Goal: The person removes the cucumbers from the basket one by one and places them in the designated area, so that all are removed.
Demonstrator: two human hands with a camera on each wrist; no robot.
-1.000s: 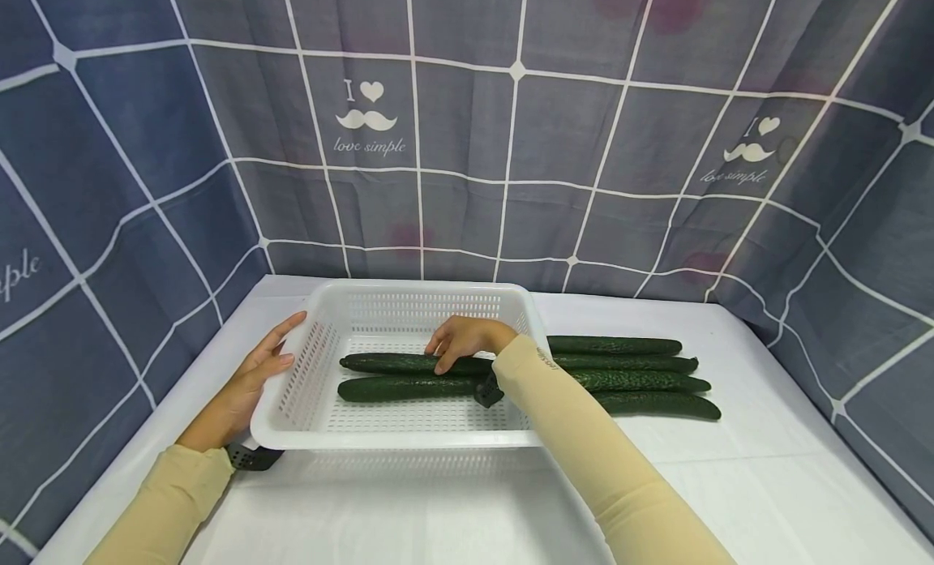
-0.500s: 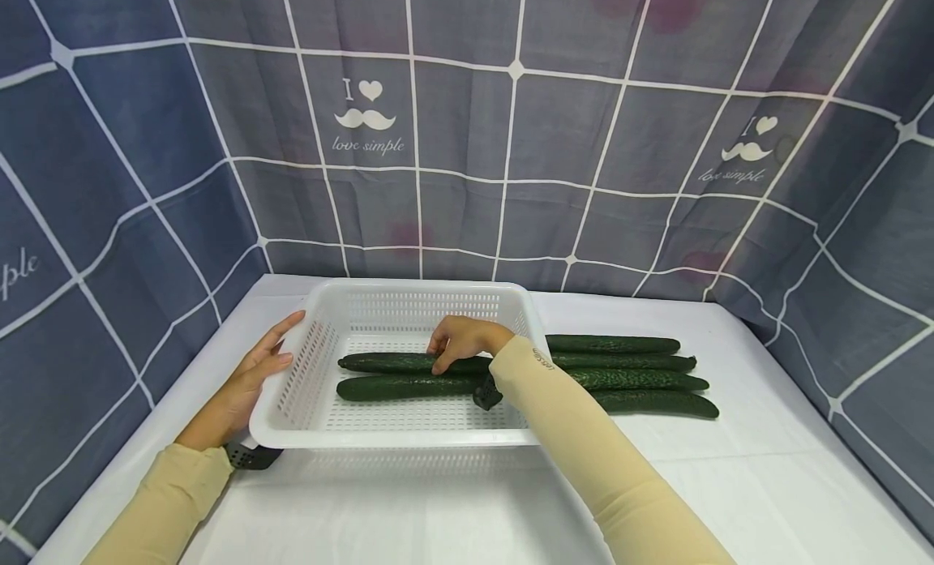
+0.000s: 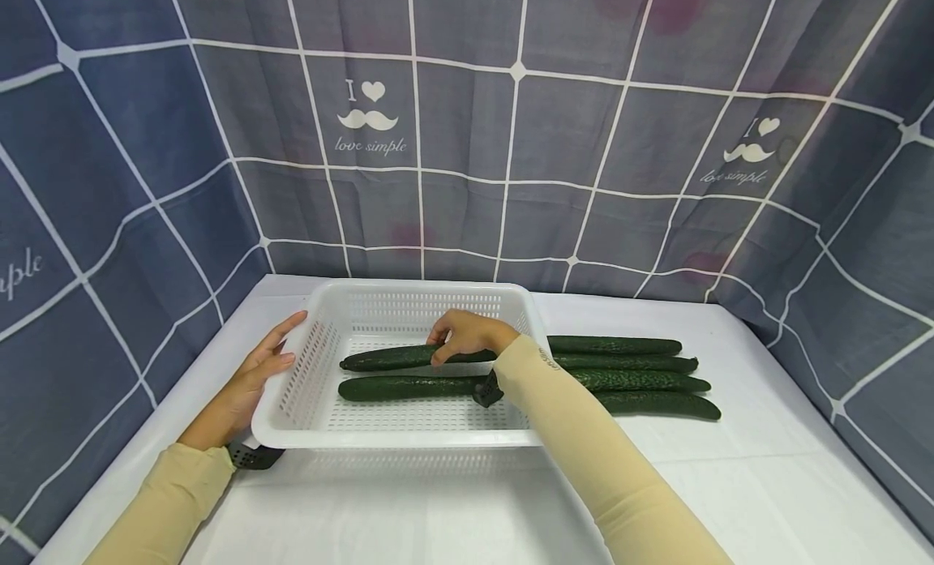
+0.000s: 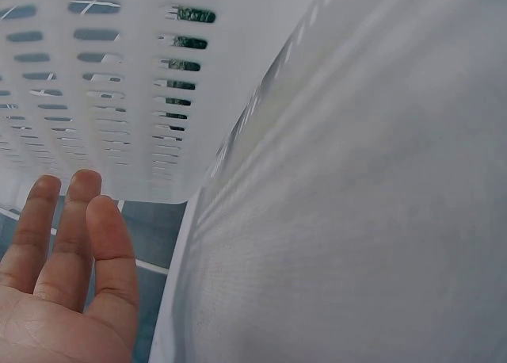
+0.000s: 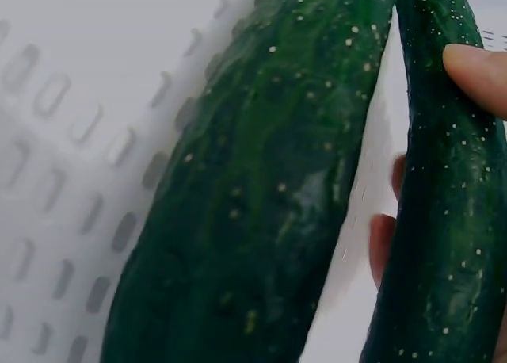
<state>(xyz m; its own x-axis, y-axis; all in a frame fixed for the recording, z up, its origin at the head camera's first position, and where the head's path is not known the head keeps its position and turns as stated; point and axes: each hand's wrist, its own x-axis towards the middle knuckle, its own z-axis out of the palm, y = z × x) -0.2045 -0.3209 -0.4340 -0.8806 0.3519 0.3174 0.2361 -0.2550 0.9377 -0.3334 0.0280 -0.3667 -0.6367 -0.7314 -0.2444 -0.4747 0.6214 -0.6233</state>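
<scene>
Inside the white plastic basket (image 3: 409, 435) lie two long dark green cucumbers. My right hand (image 3: 470, 335) grips the farther cucumber (image 3: 390, 357) near its middle, thumb on one side and fingers on the other; its right end looks slightly raised. The nearer cucumber (image 3: 409, 388) rests on the basket floor, and in the right wrist view this cucumber (image 5: 253, 173) runs beside the held one. My left hand (image 3: 244, 387) rests with fairly straight fingers against the basket's left side. In the left wrist view the left hand's fingers (image 4: 71, 244) stand extended by the slotted wall.
Several more cucumbers (image 3: 649, 381) lie side by side on the white tablecloth (image 3: 766, 468), right of the basket, partly hidden by the right forearm. A grey checked curtain (image 3: 467, 143) encloses the table at the back and both sides.
My right hand has risen slightly, lifting the farther cucumber so that it tilts up to the right and stands apart from the nearer one. The left hand and basket stay put.
</scene>
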